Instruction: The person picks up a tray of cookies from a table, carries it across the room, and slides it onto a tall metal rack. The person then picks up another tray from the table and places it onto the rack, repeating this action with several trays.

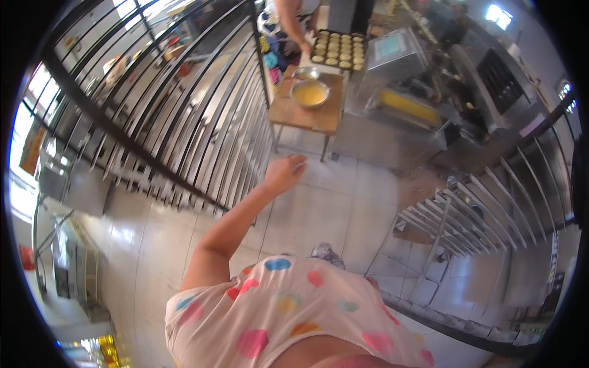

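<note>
My left hand [286, 175] reaches forward over the tiled floor, just short of a small wooden-topped table [283, 115]. Its fingers are loosely bent and somewhat apart, slightly blurred, and I see nothing held in them. On that table stands a metal bowl [310, 94] of yellow liquid, with a smaller metal bowl [306, 73] behind it. Both bowls are beyond the hand, not touched by it. My right hand is out of the picture.
Tall metal racks [165, 135] rise close on my left, and another slatted rack [485, 202] stands at right. Beyond the table, a person's arm [292, 24] reaches beside a dark tray [318, 59] of round pale dough pieces. A steel machine [396, 52] stands right of it.
</note>
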Tool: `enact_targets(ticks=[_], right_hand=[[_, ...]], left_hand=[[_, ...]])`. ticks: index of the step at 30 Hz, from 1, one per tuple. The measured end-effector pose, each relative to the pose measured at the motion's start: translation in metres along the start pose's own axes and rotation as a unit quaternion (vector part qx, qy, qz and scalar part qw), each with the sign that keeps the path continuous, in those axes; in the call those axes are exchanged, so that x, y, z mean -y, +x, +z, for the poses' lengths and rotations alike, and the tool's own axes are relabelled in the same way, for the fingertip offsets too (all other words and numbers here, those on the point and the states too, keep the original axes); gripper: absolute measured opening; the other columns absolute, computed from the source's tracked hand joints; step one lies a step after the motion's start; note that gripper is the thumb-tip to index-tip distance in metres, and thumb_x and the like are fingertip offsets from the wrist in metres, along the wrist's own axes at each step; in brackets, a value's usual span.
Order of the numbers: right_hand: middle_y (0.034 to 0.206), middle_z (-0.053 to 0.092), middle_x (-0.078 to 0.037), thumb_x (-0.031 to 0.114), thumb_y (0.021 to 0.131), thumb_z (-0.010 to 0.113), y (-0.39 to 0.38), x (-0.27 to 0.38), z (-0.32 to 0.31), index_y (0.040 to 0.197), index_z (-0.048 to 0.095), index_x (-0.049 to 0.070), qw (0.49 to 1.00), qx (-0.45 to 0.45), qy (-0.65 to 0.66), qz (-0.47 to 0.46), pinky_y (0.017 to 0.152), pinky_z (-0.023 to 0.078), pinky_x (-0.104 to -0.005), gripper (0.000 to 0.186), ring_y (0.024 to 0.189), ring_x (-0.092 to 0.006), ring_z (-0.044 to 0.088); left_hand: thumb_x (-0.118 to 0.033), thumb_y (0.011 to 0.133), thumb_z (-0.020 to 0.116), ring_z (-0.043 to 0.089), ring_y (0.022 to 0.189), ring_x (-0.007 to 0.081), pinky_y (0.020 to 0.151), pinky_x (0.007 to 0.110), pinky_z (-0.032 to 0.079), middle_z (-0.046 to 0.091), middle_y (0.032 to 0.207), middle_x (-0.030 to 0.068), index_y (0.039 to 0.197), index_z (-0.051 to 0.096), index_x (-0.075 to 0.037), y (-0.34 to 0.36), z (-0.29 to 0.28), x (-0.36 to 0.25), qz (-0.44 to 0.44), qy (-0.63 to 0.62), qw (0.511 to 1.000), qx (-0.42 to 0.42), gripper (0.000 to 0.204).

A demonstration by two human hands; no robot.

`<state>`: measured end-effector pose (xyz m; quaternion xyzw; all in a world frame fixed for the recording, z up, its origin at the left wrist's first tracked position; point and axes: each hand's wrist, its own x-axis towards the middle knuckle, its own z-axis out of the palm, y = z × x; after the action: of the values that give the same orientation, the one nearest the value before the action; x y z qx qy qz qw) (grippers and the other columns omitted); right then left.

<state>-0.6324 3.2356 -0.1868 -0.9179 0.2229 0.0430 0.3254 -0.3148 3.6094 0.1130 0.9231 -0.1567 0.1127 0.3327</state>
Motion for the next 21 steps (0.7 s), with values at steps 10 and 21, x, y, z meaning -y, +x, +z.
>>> enact_targets(ticks=[10, 21], right_hand=[[0.087, 0.067, -0.014, 0.022, 0.075, 0.056, 0.187, 0.12, 0.006, 0.089, 0.067, 0.006, 0.974, 0.181, -0.017, 0.136, 0.068, 0.05, -0.0402, 0.023, 0.075, -0.0295, 0.064], [0.07, 0.062, -0.01, 0.018, 0.084, 0.056, 0.476, 0.182, -0.006, 0.083, 0.061, 0.0, 0.962, 0.203, 0.126, 0.131, 0.049, 0.052, -0.0309, 0.019, 0.06, -0.02, 0.064]], left_hand=[[-0.023, 0.079, 0.064, 0.041, 0.119, 0.0349, 0.1, 0.041, 0.034, 0.044, 0.127, 0.0197, 0.119, 0.048, -0.001, 0.176, -0.076, 0.203, -0.117, 0.272, 0.942, -0.16, 0.048], [-0.056, 0.089, 0.035, 0.042, 0.121, 0.0343, 0.099, 0.041, 0.034, 0.043, 0.131, 0.0221, 0.133, 0.035, -0.001, 0.296, -0.122, 0.27, -0.435, 0.252, 0.861, -0.074, 0.071]])
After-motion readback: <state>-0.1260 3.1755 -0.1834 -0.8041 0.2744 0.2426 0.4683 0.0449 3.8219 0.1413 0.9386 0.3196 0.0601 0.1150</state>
